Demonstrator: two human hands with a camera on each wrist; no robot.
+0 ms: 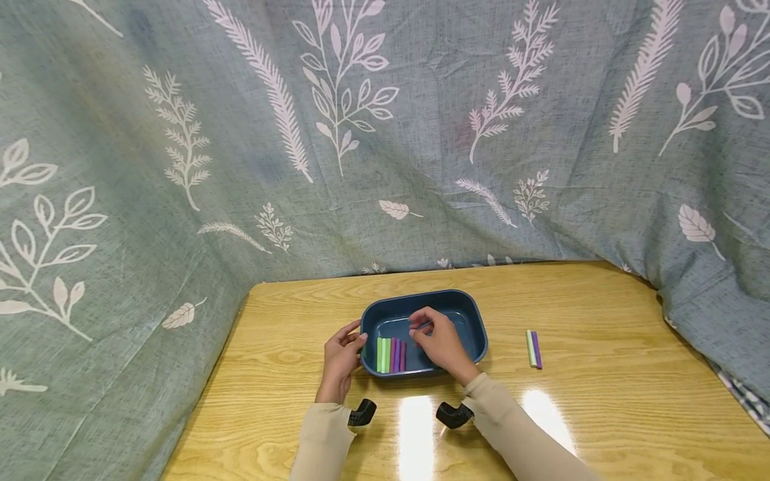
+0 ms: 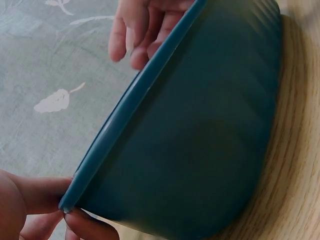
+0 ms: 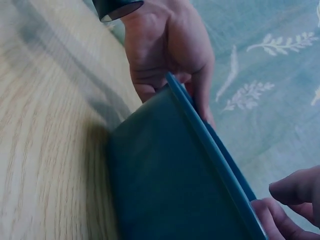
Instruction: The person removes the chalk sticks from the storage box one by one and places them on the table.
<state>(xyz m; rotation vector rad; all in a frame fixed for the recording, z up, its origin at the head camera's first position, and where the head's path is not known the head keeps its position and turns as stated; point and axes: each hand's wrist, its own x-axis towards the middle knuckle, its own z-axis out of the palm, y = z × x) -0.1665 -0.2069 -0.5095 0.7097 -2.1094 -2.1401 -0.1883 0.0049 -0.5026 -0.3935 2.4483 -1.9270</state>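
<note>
A dark blue rectangular tub [image 1: 464, 322] stands on the table. At its left end my left hand [image 1: 339, 361] grips the rim, thumb on top and fingers outside; the left wrist view shows the thumb and a finger [image 2: 90, 227] pinching the rim. Inside, light green sticks [image 1: 383, 354] and purple sticks [image 1: 398, 355] lie side by side in a row. My right hand [image 1: 442, 342] hovers over the tub's middle, right of that row, fingers loosely bent. Thumb and fingers stand apart in the right wrist view, with nothing visible between them.
To the right of the tub, a pale green stick [image 1: 531, 349] and a purple stick [image 1: 537, 350] lie together on the wooden table [image 1: 601, 401]. A grey-green leaf-patterned cloth [image 1: 421, 200] hangs behind and along both sides. Black wrist cameras sit at both sleeves.
</note>
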